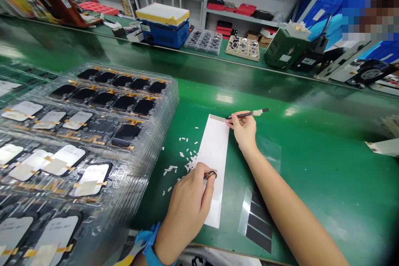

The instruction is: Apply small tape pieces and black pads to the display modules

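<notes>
My left hand (190, 199), with a blue band at the wrist, is closed over the lower half of a long white paper strip (213, 141). Between its thumb and fingertip is a small dark part with an orange-brown edge (211, 174), partly hidden. My right hand (245, 131) pinches a slim dark pen-like tool (246, 115) with a pale wrapped section near its rear end. The tool's front end is at the grey band (216, 118) along the strip's far edge. Many tiny white pieces (190, 162) lie scattered left of the strip, some beside my left hand.
Stacked clear trays (170, 104) holding dark screens and white-backed parts rise at left. Right of the strip lies a clear sheet with dark rectangles (258, 226). A blue box (165, 29), compartment trays (204, 40) and a green device (285, 48) line the back ledge.
</notes>
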Demonstrator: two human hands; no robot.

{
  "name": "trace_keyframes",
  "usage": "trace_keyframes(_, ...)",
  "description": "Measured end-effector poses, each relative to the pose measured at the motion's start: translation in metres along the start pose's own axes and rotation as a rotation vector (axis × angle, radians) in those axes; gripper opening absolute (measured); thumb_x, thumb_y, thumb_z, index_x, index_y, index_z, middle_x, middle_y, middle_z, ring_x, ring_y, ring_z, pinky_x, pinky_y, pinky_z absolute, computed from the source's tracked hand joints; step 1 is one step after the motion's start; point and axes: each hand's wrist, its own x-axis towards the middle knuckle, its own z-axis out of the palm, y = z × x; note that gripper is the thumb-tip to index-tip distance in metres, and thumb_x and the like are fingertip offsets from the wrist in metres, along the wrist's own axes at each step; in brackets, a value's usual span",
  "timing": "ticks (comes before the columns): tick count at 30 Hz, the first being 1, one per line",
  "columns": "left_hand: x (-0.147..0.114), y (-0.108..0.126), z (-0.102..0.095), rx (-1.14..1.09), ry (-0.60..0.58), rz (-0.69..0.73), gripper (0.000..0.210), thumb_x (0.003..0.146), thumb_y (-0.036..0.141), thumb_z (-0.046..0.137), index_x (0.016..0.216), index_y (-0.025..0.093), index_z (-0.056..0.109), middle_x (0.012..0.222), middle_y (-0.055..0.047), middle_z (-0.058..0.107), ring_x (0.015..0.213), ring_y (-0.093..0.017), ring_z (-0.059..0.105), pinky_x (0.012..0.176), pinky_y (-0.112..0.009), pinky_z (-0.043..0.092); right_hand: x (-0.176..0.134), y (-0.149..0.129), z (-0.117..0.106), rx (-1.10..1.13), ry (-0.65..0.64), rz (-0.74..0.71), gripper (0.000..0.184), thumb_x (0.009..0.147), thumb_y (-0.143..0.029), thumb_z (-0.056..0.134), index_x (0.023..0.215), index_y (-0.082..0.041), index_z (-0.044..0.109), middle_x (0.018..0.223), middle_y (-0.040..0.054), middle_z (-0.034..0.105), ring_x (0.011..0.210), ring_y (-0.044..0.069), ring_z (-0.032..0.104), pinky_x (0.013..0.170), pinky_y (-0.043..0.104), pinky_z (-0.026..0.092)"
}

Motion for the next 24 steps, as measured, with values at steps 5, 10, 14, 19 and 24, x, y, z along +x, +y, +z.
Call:
trace_keyframes(5, 0.001, 0.000, 0.000, 0.010, 0.005, -0.002, 0.013, 0.103, 0.026, 0.037, 0.102, 0.022, 0.050, 0.094, -0.006, 0.072, 0.083, -0.025, 0.070, 0.066, -0.031, 0.045, -0.002, -0.002, 0.001, 0.034, -0.030, 0.006, 0.045, 0.068, -0.053, 0.077, 0.086, -0.021, 0.052, 0.077, 0.0016, 0.067, 0.068, 0.017, 0.071, 0.070, 0.034, 0.062)
trace_keyframes(10, 0.000, 0.001, 0.000, -0.016, -0.005, -0.015, 0.015, 0.104, 0.026, 0.036, 0.101, 0.023, 0.050, 0.097, -0.005, 0.072, 0.086, -0.024, 0.070, 0.068, -0.031, 0.045, 0.000, -0.016, 0.004, 0.075, -0.130, 0.039, 0.048, 0.060, -0.052, 0.087, 0.078, -0.020, 0.055, 0.071, 0.0011, 0.069, 0.071, 0.020, 0.073, 0.076, 0.037, 0.063)
trace_keyframes(14, -0.001, 0.000, -0.001, -0.163, 0.075, -0.066, 0.009, 0.103, 0.028, 0.043, 0.101, 0.024, 0.051, 0.096, -0.004, 0.072, 0.087, -0.021, 0.069, 0.073, -0.030, 0.046, -0.015, -0.050, -0.003, 0.115, -0.148, 0.050, 0.042, 0.057, -0.041, 0.091, 0.073, -0.018, 0.061, 0.071, 0.0009, 0.069, 0.071, 0.019, 0.073, 0.082, 0.036, 0.063)
trace_keyframes(19, -0.001, 0.008, -0.004, -0.745, 0.069, -0.228, 0.014, 0.104, 0.037, 0.041, 0.100, 0.023, 0.040, 0.083, -0.002, 0.072, 0.053, -0.010, 0.055, 0.057, -0.023, 0.044, -0.099, -0.094, -0.019, 0.218, -0.095, 0.025, 0.027, 0.073, -0.031, 0.085, 0.084, -0.018, 0.064, 0.078, 0.0029, 0.073, 0.077, 0.020, 0.076, 0.069, 0.029, 0.065)
trace_keyframes(24, -0.001, 0.017, -0.005, -1.053, 0.023, -0.233, 0.017, 0.105, 0.039, 0.038, 0.101, 0.023, 0.036, 0.068, 0.005, 0.060, 0.050, -0.007, 0.041, 0.054, -0.020, 0.035, -0.177, -0.084, -0.014, 0.303, 0.065, -0.079, 0.011, 0.087, -0.019, 0.074, 0.090, -0.019, 0.063, 0.082, 0.0004, 0.070, 0.082, 0.020, 0.077, 0.071, 0.026, 0.066)
